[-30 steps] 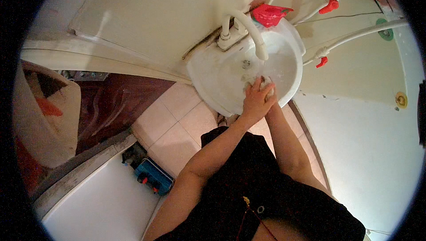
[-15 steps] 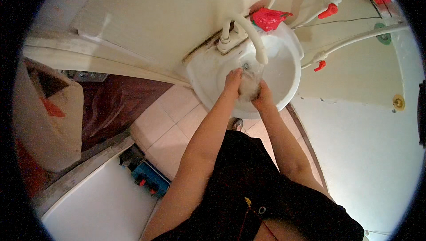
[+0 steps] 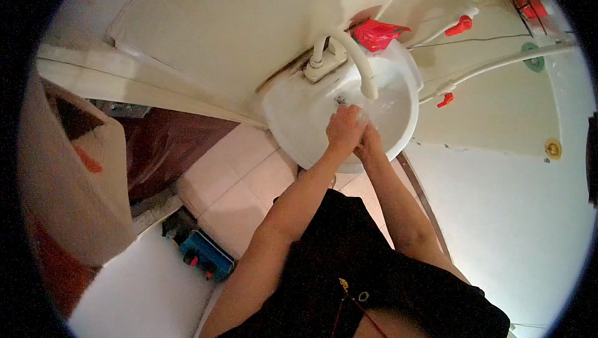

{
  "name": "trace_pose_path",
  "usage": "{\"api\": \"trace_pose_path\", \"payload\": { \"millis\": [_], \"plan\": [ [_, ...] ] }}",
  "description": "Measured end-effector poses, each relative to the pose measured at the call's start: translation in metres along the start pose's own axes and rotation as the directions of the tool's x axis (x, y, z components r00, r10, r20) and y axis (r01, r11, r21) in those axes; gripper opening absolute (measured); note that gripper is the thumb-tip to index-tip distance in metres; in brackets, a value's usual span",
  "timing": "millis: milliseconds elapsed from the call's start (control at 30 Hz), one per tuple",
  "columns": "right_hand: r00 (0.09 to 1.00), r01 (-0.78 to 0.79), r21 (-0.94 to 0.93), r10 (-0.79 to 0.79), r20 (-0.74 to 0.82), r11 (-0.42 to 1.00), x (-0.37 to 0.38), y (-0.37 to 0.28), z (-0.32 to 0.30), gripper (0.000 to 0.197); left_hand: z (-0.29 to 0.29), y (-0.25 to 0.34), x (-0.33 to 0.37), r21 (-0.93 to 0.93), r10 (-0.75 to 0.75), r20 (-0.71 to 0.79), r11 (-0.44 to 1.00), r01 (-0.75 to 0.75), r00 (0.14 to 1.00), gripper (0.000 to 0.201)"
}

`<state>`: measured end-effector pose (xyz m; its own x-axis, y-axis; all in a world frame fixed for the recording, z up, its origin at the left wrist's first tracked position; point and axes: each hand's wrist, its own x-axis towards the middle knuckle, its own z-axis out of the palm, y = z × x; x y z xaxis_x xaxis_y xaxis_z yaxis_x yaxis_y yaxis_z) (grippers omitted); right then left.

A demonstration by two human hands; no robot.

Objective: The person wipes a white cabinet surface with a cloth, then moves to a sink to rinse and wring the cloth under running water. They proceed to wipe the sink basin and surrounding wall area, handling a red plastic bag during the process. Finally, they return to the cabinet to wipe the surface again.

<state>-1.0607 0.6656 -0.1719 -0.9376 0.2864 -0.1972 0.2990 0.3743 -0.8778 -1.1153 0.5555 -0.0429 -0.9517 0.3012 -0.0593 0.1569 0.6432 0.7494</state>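
Note:
Both of my hands are together over the white washbasin (image 3: 397, 120), under the mouth of the cream curved faucet (image 3: 364, 67). My left hand (image 3: 346, 129) is closed, its back up and its knuckles toward the drain. Against it on the right lies my right hand (image 3: 372, 140), with curled fingers mostly hidden. Something pale and see-through shows at the edge of the fingers; I cannot make out whether it is a thing or only water. Water seems to run from the faucet onto the hands.
A red plastic bag (image 3: 378, 34) rests on the basin's far rim. White pipes with red valve handles (image 3: 460, 26) run along the right wall. At lower left are a blue box (image 3: 208, 255) and a white surface (image 3: 143, 282). A beige cloth (image 3: 93, 170) hangs at the left.
My hands have come together; before, they were apart around a pale, see-through shape. My left hand has moved right, across to the other, and covers most of that shape.

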Motion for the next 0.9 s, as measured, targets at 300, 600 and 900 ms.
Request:
{"api": "trace_pose_path", "payload": {
  "millis": [300,600,900],
  "plan": [
    [0.911,-0.405,0.11,0.39,0.136,0.908,0.041,-0.135,-0.021,0.034,0.026,-0.133,0.028,-0.402,-0.465,-0.021,0.814,0.419,0.885,0.047],
    [0.701,0.659,0.007,-0.617,0.357,0.752,0.084,-0.168,-0.036,0.05,-0.038,-0.046,0.012,-0.731,-0.59,0.055,0.526,0.436,0.805,0.044],
    [0.849,-0.501,0.716,0.435,0.299,0.485,0.0,-0.154,-0.024,0.071,-0.047,0.0,-0.017,-0.348,0.074,-0.359,0.914,-0.207,0.93,0.028]
  ]
}}
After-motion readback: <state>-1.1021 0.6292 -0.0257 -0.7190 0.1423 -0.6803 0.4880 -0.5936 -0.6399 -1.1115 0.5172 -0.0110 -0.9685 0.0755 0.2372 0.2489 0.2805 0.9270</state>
